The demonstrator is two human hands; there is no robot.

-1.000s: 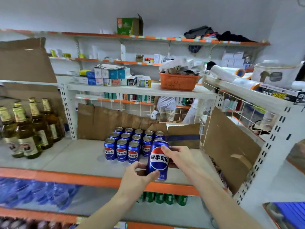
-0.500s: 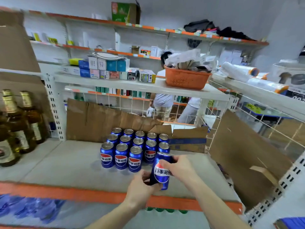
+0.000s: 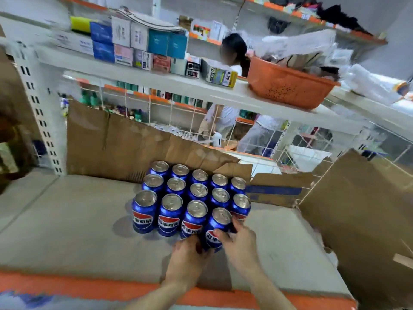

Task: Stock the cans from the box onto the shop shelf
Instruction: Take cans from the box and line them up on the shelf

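A blue cola can (image 3: 216, 227) stands at the right end of the front row of a block of several blue cans (image 3: 178, 193) on the grey shelf (image 3: 67, 231). My right hand (image 3: 238, 241) grips its right side, thumb across the label. My left hand (image 3: 187, 253) holds its lower left side with curled fingers. The can's base is hidden by my hands, so contact with the shelf cannot be told. The box the cans come from is out of view.
Brown cardboard sheets line the shelf's back (image 3: 125, 142) and right side (image 3: 357, 220). An orange basket (image 3: 288, 88) and small boxes (image 3: 143, 48) sit on the shelf above. The shelf's orange front edge (image 3: 89, 289) runs below my wrists. Another person (image 3: 232, 54) stands behind the rack.
Both hands carried the can forward and down from in front of the shelf edge into the front row, beside the other cans. The camera moved closer to the shelf.
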